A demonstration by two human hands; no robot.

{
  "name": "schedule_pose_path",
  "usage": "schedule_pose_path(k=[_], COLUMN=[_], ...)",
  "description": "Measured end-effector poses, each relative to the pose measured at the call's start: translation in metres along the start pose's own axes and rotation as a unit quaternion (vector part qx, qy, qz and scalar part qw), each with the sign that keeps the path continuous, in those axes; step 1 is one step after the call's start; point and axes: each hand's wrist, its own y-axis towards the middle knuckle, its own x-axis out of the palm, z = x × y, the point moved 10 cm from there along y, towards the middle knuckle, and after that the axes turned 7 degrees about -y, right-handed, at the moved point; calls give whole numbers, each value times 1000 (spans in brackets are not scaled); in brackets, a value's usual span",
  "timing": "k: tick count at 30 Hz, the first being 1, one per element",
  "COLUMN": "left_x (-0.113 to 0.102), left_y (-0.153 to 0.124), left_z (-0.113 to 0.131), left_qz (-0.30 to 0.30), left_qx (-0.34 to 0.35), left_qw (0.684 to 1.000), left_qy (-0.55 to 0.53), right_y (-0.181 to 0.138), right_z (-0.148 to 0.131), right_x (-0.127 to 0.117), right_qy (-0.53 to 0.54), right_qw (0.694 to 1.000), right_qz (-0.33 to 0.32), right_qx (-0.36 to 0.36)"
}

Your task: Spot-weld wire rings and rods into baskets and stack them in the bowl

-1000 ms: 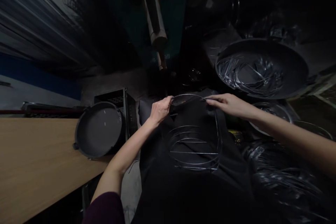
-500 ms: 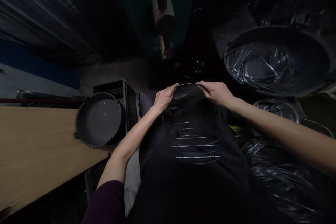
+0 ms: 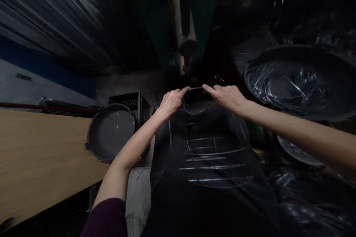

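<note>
Over the black cloth (image 3: pixel 205 177), the left hand (image 3: pixel 172 102) and right hand (image 3: pixel 226 98) have come closer together. Their fingers (image 3: pixel 207 87) now hold the top of a bent wire frame (image 3: pixel 196 88), which hangs over the cloth.

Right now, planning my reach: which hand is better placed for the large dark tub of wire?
Right hand, probably: the large dark round tub lies on its side; the left hand is beyond the silver wire frame.
</note>
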Motion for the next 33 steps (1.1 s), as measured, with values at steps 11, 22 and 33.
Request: schedule_pose_path(k=[11, 22, 33], left_x=[-38, -58, -61], left_y=[-1, 16, 21], left_z=[-14, -20, -18], left_qz=[12, 26, 51], left_qx=[-44, -56, -40], left_qw=[997, 998, 994], left_qy=[55, 27, 87], right_y=[22, 37, 46], right_z=[-11, -2, 3], right_x=[-35, -51, -56], right_qy=[23, 37, 31], right_qw=[999, 999, 999], right_qz=[5, 26, 37], right_qx=[-27, -17, -16])
